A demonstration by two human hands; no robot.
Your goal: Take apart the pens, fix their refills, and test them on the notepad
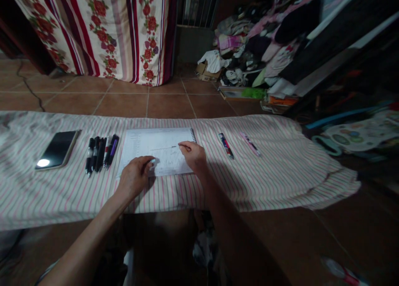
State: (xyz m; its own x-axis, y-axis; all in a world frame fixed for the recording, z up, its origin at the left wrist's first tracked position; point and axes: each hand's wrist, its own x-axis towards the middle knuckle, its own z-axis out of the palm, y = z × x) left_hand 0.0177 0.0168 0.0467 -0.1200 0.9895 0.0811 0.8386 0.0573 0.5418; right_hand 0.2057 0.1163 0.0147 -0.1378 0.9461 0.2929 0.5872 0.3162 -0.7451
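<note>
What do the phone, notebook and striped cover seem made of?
Phone: glossy, probably glass front, mirroring bright light.
Notebook: apparently matte paper, from its marked white page; coil metal or plastic.
Striped cover: matte, likely cloth, given its soft wrinkles.

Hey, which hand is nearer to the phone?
Left. The left hand is right of the phone, beyond the row of pens; the right hand is farther right, near the spiral of the notebook.

Head cam: I've got left hand (134,174) pinching a small pale piece (153,161), right hand (193,156) on a thin rod (173,146), both over spiral notebook (158,134).
</note>
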